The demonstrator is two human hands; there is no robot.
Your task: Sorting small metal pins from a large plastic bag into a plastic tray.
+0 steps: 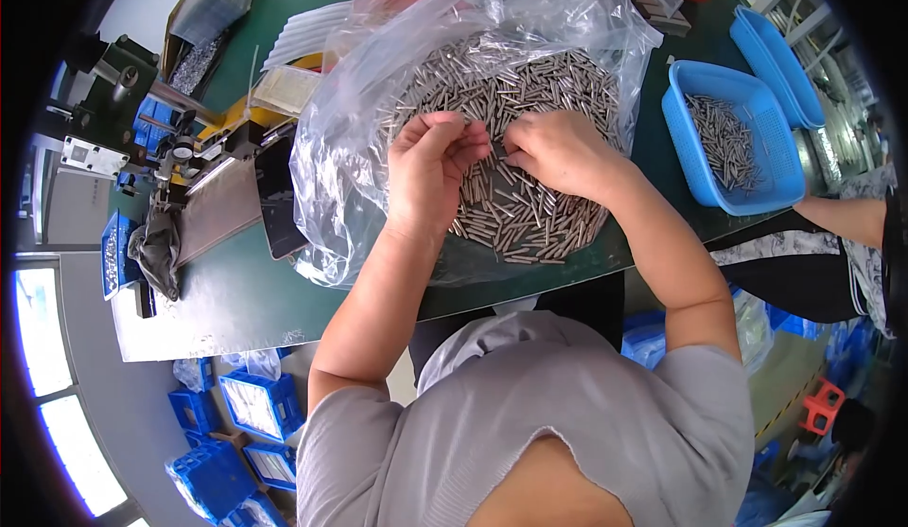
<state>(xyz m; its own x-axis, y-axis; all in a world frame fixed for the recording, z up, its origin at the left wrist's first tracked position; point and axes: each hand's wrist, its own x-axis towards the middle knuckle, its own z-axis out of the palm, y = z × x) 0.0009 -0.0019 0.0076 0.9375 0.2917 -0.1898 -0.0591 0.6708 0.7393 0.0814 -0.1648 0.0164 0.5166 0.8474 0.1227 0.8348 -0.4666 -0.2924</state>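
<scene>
Shirt (567, 413) fronts the counter's (251, 281) edge; left hand (430, 163) and right hand (563, 153) curl narrowly over pins (544, 210), holdings unclear, apart from the basket (689, 153).

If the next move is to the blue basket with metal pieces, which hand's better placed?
Likely the right hand: it is nearer the blue basket, which stands right of the pile of metal pieces. The left hand would probably have to reach across the right arm.

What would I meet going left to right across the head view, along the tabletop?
Small blue bin → dark cloth → dark panel → left hand → right hand → large blue basket.
</scene>
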